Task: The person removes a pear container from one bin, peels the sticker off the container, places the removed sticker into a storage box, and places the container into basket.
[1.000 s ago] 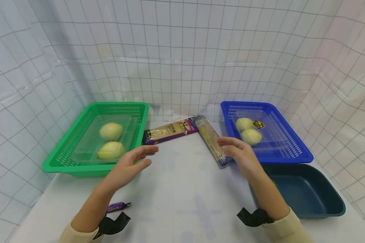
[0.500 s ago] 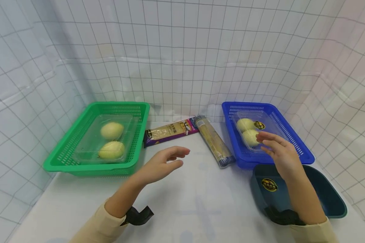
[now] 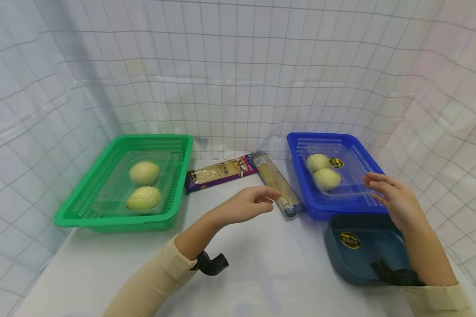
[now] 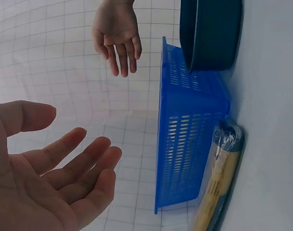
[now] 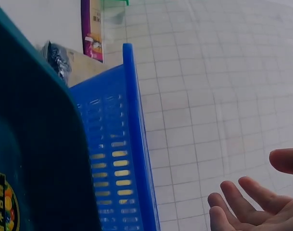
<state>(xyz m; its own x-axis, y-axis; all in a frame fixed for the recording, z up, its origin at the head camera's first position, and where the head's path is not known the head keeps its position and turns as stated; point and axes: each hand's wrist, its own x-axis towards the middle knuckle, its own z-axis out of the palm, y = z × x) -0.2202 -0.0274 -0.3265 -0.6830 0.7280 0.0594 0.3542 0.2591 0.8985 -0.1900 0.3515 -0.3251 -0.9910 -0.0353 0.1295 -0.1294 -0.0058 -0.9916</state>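
My left hand (image 3: 247, 204) hovers open above the table, its fingertips close to the near end of a long noodle packet (image 3: 278, 183); it holds nothing. My right hand (image 3: 394, 198) is open too, raised over the near right corner of the blue basket (image 3: 301, 176), beside a clear clamshell with two pale yellow fruits (image 3: 327, 178). The left wrist view shows the left palm (image 4: 50, 178) spread, the blue basket (image 4: 184, 144) and the noodle packet (image 4: 218, 183). In the right wrist view, only the right fingertips (image 5: 247, 207) appear next to the blue basket (image 5: 120, 159).
A green basket (image 3: 79, 207) at left holds another clear clamshell with two fruits (image 3: 143, 185). A purple noodle packet (image 3: 220, 171) lies at the back. A dark teal tray (image 3: 365, 259) with a round sticker sits near the front right. Mesh-patterned white walls enclose the table.
My left hand moved right toward the noodle packet. My right hand swung right, from above the packet to the blue basket's near right corner. The teal tray now shows its sticker.
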